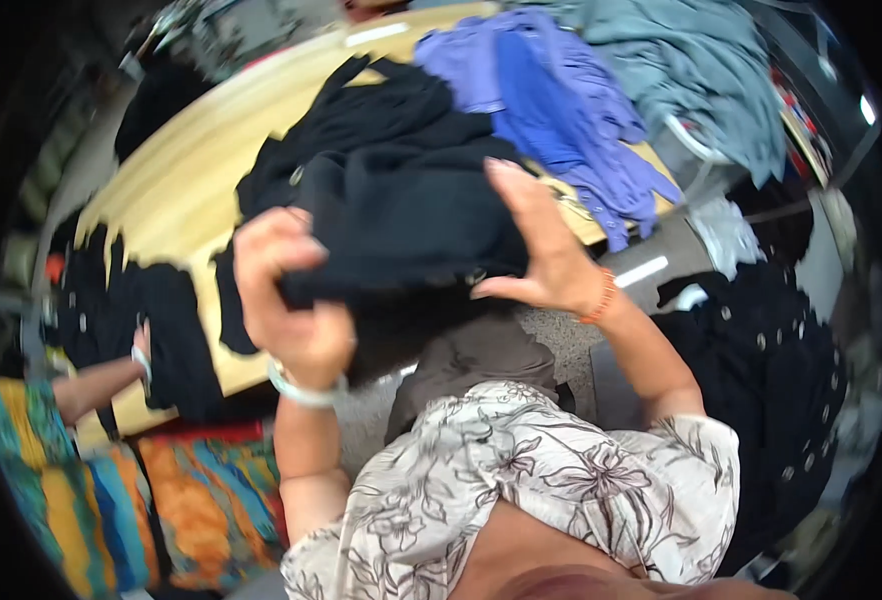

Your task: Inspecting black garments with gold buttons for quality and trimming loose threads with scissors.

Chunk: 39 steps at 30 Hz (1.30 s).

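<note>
The left hand [279, 315] curls at the left side of the black garment [411, 215] (too blurred to tell whether it pinches cloth). The garment is between both hands at the near edge of the worktop [176, 185], its right side by the right hand [558, 255], thumb and fingers spread; the step looks like straightening, and the next move seems to call for an even grip on both sides.

Bright light covers the table [176, 185], whose far edge bows; my left hand [296, 290] blurs (the right hand [556, 255] less so), the black cloth [411, 215] loses detail, and my view's corners blacken.
</note>
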{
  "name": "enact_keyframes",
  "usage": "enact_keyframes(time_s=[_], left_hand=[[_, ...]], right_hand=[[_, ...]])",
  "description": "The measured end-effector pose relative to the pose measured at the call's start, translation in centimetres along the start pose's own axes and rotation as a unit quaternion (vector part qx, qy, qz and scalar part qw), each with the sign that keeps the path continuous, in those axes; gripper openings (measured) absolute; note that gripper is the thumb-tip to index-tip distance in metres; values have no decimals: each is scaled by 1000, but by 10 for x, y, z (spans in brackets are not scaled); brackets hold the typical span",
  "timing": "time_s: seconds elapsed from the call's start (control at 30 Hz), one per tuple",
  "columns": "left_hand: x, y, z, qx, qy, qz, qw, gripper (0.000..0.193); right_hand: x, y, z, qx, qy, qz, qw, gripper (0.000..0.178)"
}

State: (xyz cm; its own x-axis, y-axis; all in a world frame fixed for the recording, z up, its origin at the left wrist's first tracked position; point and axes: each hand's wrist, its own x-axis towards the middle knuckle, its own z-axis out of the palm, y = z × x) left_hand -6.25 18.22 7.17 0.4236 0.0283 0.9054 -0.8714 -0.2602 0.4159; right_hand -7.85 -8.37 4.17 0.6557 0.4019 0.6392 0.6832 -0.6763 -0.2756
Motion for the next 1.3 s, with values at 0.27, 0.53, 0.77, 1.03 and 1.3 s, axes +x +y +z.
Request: enact_keyframes(time_s=[0.27,0.53,0.77,1.03,1.3], left_hand=[[-12,92,93,-59,-273,434,856,27],[-40,45,122,7,-205,278,938,49],[-44,54,165,-43,-342,188,920,53],[-58,66,192,-8,-418,169,892,53],[-75,30,163,79,-505,124,851,48]], right_hand=[[12,17,6,299,155,-23,941,18],[-59,56,-137,127,406,86,901,32],[-196,21,-318,-250,486,375,749,41],[-359,-69,-468,-541,437,603,391,51],[-481,-48,-445,-434,239,785,373,54]])
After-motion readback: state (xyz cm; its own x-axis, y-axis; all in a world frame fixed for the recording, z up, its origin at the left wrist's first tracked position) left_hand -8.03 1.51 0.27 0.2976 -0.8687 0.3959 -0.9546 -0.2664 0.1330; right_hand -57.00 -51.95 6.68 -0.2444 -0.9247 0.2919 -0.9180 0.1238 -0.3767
